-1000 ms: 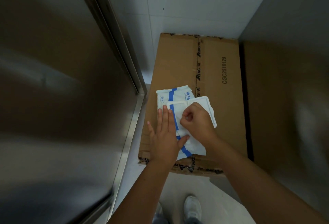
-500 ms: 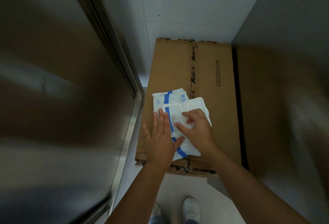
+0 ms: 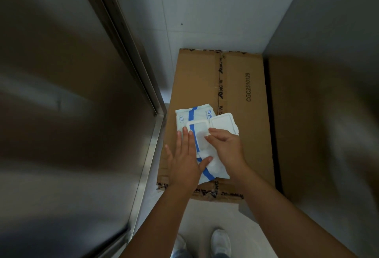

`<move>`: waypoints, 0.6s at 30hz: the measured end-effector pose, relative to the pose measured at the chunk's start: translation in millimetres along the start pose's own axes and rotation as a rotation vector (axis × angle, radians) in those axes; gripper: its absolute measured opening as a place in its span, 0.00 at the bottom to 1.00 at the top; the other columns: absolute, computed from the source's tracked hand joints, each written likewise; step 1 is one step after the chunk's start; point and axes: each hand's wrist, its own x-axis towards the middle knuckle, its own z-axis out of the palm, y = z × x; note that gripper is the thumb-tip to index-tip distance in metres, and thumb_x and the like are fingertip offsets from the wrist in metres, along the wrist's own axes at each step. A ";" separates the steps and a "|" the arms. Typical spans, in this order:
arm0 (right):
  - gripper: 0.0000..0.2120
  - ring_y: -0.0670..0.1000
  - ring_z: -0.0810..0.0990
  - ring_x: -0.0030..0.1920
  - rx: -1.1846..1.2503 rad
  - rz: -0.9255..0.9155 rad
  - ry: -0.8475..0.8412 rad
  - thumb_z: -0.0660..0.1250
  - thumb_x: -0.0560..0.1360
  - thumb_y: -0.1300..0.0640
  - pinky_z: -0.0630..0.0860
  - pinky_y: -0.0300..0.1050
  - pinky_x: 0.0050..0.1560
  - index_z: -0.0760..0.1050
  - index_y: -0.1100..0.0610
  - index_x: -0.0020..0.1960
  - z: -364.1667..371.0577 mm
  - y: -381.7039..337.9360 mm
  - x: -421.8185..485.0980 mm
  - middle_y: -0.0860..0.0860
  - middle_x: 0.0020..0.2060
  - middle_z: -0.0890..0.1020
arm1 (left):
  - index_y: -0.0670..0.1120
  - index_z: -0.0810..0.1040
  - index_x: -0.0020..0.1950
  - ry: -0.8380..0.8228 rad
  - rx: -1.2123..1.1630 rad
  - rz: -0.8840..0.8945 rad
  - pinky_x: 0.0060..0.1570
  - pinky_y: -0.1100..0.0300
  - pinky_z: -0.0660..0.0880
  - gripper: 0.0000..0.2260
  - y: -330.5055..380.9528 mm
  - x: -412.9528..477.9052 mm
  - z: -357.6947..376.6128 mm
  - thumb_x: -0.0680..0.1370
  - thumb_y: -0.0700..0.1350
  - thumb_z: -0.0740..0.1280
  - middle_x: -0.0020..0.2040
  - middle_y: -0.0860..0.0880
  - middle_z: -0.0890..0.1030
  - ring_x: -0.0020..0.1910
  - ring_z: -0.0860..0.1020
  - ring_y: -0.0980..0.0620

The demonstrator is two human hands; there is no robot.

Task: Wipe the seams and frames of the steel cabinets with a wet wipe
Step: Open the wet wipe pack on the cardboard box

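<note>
A white wet-wipe pack [image 3: 194, 115] with blue stripes lies on a cardboard box [image 3: 248, 138]. Its white plastic lid [image 3: 222, 122] is flipped open to the right. My left hand [image 3: 184, 161] lies flat on the pack's left side with straight fingers and the thumb across it, pressing it down. My right hand [image 3: 227, 147] reaches over from the right, its fingertips touching the pack's open dispensing window. No pulled-out wipe shows. The steel cabinet door [image 3: 61, 114] fills the left, with its frame and seam [image 3: 147, 155] running down beside the box.
A second steel cabinet side [image 3: 328, 114] rises on the right, close against the box. A white tiled wall [image 3: 205, 11] stands behind. My white shoes [image 3: 221, 241] stand on the pale floor below the box's near edge.
My right hand went from curled fingers over the lid to stretched fingers on the pack's opening, and the lid now lies open. My left hand stayed flat on the pack.
</note>
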 end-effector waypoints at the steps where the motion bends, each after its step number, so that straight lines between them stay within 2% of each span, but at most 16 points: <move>1: 0.14 0.45 0.75 0.51 0.026 0.011 -0.008 0.68 0.74 0.62 0.75 0.40 0.54 0.77 0.62 0.59 -1.9 -2.0 -1.9 0.51 0.58 0.78 | 0.47 0.32 0.75 0.001 0.007 -0.013 0.70 0.44 0.38 0.40 0.5 -0.7 -1.5 0.71 0.70 0.39 0.76 0.49 0.35 0.74 0.35 0.48; 3: 0.14 0.43 0.75 0.48 0.065 0.016 -0.020 0.67 0.75 0.62 0.75 0.34 0.47 0.77 0.61 0.60 -5.3 -5.6 -6.5 0.49 0.55 0.78 | 0.47 0.33 0.75 -0.011 0.011 -0.017 0.70 0.44 0.38 0.38 2.2 -2.6 -5.9 0.75 0.68 0.45 0.76 0.49 0.35 0.74 0.35 0.48; 4: 0.14 0.44 0.76 0.48 0.095 0.018 -0.023 0.67 0.75 0.62 0.75 0.35 0.46 0.77 0.61 0.60 -6.9 -6.7 -8.5 0.49 0.55 0.79 | 0.47 0.33 0.75 -0.018 0.015 -0.015 0.71 0.45 0.38 0.38 2.5 -3.4 -8.1 0.76 0.67 0.46 0.76 0.49 0.35 0.74 0.36 0.48; 7: 0.14 0.49 0.78 0.53 0.181 0.050 -0.017 0.67 0.74 0.62 0.78 0.41 0.49 0.78 0.60 0.59 -10.3 -10.6 -14.2 0.51 0.55 0.80 | 0.47 0.33 0.75 -0.020 0.021 -0.012 0.71 0.45 0.39 0.38 2.5 -4.7 -9.3 0.76 0.66 0.47 0.76 0.49 0.36 0.75 0.36 0.48; 13: 0.11 0.55 0.81 0.52 0.379 0.160 -0.028 0.68 0.74 0.62 0.78 0.56 0.54 0.80 0.61 0.55 -15.1 -16.8 -20.3 0.55 0.52 0.83 | 0.48 0.35 0.76 -0.049 0.005 -0.026 0.71 0.44 0.39 0.37 3.9 -4.5 -11.6 0.77 0.66 0.48 0.76 0.49 0.36 0.75 0.36 0.48; 18: 0.12 0.57 0.81 0.54 0.546 0.203 0.015 0.67 0.74 0.62 0.75 0.56 0.60 0.78 0.63 0.57 -20.4 -18.8 -25.0 0.58 0.52 0.82 | 0.46 0.33 0.75 -0.052 0.027 -0.023 0.71 0.44 0.41 0.38 4.6 -6.7 -14.1 0.77 0.65 0.48 0.76 0.48 0.35 0.75 0.36 0.47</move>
